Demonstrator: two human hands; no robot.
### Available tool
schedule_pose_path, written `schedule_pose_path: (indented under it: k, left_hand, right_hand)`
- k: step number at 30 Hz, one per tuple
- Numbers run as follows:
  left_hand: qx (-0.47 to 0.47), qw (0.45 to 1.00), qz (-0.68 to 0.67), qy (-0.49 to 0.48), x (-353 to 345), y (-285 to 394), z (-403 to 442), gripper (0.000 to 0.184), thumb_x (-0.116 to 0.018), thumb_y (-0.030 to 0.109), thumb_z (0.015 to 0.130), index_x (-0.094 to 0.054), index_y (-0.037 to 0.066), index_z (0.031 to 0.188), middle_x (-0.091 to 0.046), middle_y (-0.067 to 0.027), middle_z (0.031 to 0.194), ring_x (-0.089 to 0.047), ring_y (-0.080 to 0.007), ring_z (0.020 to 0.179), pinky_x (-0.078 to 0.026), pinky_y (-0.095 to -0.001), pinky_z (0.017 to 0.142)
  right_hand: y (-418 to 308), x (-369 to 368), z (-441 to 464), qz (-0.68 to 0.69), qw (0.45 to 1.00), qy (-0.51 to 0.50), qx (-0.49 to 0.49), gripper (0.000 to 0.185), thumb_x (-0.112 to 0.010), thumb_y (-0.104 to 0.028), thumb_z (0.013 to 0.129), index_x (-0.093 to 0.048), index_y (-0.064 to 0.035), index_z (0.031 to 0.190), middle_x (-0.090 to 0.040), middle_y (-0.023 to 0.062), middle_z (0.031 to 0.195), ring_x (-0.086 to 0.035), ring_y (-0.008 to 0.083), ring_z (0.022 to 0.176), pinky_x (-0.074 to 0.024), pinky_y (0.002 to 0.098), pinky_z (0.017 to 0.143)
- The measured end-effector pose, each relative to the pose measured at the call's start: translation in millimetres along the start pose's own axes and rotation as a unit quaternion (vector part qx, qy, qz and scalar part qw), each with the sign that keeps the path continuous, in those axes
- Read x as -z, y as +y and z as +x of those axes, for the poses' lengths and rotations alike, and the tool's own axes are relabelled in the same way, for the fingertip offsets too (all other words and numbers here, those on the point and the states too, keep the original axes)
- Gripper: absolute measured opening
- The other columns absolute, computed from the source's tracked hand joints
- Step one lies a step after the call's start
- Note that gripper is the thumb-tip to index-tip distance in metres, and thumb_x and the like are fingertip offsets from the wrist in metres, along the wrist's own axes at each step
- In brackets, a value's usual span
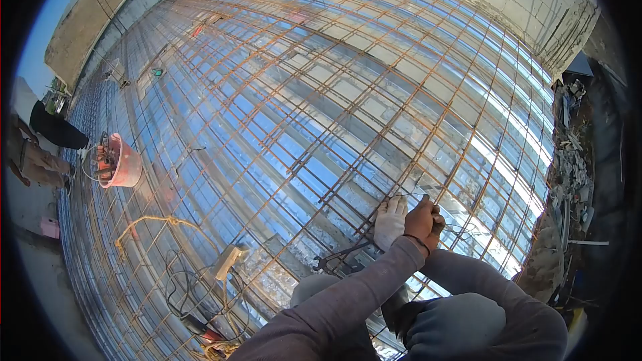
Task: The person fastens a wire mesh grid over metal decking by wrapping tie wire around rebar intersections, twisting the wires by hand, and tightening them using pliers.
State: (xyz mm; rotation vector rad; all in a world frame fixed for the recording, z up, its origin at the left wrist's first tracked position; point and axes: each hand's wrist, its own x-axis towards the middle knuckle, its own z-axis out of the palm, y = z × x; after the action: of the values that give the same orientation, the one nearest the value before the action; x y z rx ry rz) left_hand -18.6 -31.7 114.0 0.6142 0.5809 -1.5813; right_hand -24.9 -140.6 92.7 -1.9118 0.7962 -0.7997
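My left hand (421, 222), bare with a dark band at the wrist, is closed just above the rebar mesh (364, 154). What it grips is hidden; a thin light line shows beside its fingertips. My right hand (389, 224), in a whitish work glove, appears to reach under my left wrist. Its fingers lie stretched out over the rusty bars, and its wrist is hidden by my left sleeve. A dark metal tool with a hooked end (322, 265) lies left of the glove, near my knees. Thin loops of wire (461, 230) show to the right of my hands.
Shiny corrugated metal decking (277, 154) lies beneath the mesh. A pink bucket (127, 162) holds tools on the left, near another person's legs (43, 160). A wooden block (229, 262), cables (175, 294) and yellow rope (157, 219) lie nearer. Rubble (568, 154) lines the right edge.
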Motion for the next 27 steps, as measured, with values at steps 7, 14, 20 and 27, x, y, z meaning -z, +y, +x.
schedule_pose_path:
  k: [7, 14, 20, 27]
  left_hand:
    - [-0.085, 0.996, 0.033, -0.01, -17, -13, -23, 0.014, -0.05, 0.007, 0.103, -0.06, 0.006, 0.111, -0.055, -0.0018, 0.079, -0.051, -0.0086, 0.063, -0.051, -0.0243, 0.058]
    - [-0.135, 0.938, 0.318, 0.02, 9, -45, -24, 0.049, -0.047, 0.01, 0.105, -0.041, 0.001, 0.152, -0.06, 0.0001, 0.077, -0.052, -0.0061, 0.061, -0.048, -0.0243, 0.056]
    - [-0.154, 0.893, 0.42, 0.035, 12, -49, -33, 0.05, -0.048, 0.011, 0.105, -0.038, 0.0, 0.153, -0.061, -0.0005, 0.074, -0.056, -0.0069, 0.062, -0.05, -0.0255, 0.058]
    - [-0.198, 0.847, 0.492, 0.037, 51, -68, -7, 0.037, -0.05, 0.012, 0.105, -0.055, -0.002, 0.139, -0.062, -0.0022, 0.073, -0.058, -0.0091, 0.063, -0.048, -0.0287, 0.056]
  right_hand:
    - [10, 94, -139, -0.187, 0.959, -0.149, -0.153, 0.018, -0.057, -0.008, 0.092, -0.064, -0.0038, 0.108, -0.062, 0.0051, 0.085, -0.063, 0.0296, 0.074, -0.0542, 0.0382, 0.066]
    - [18, 94, -8, -0.33, 0.92, -0.208, -0.032, 0.02, -0.063, -0.015, 0.084, -0.073, -0.0033, 0.097, -0.07, 0.0193, 0.082, -0.07, 0.0376, 0.079, -0.0537, 0.0436, 0.069]
    - [13, -18, 24, -0.472, 0.731, -0.479, 0.12, 0.018, -0.068, -0.021, 0.078, -0.076, -0.0055, 0.084, -0.07, 0.0174, 0.075, -0.07, 0.0369, 0.075, -0.0561, 0.0453, 0.064]
    - [26, -60, -1, -0.549, 0.615, -0.473, 0.31, 0.013, -0.068, -0.019, 0.077, -0.076, -0.0093, 0.08, -0.07, 0.0063, 0.067, -0.071, 0.0282, 0.064, -0.0529, 0.0421, 0.05]
